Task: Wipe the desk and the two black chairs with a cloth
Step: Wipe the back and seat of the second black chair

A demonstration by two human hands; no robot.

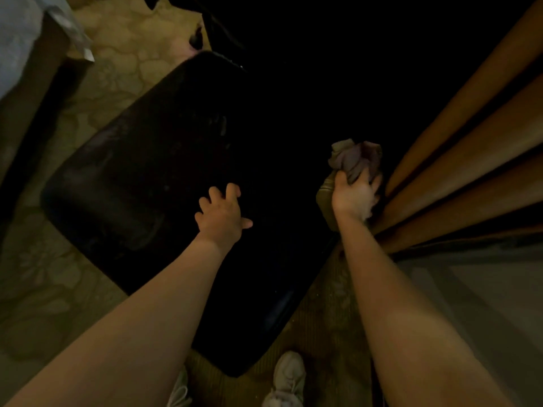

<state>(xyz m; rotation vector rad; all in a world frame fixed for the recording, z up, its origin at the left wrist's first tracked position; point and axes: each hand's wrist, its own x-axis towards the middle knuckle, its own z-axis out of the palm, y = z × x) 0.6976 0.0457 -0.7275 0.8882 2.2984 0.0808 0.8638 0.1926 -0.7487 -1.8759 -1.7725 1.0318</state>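
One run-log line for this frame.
left hand: rests on black padded chair seat | right hand: grips crumpled grey cloth beside brown curtain | wiping contact: cannot tell

A dim room, seen from above
We see a floral-patterned carpet (44, 274) spreading across the left, brightest near the top. Tan curtain (470, 136) folds fill the right side, and a brown wooden furniture panel (35, 92) stands upper left.
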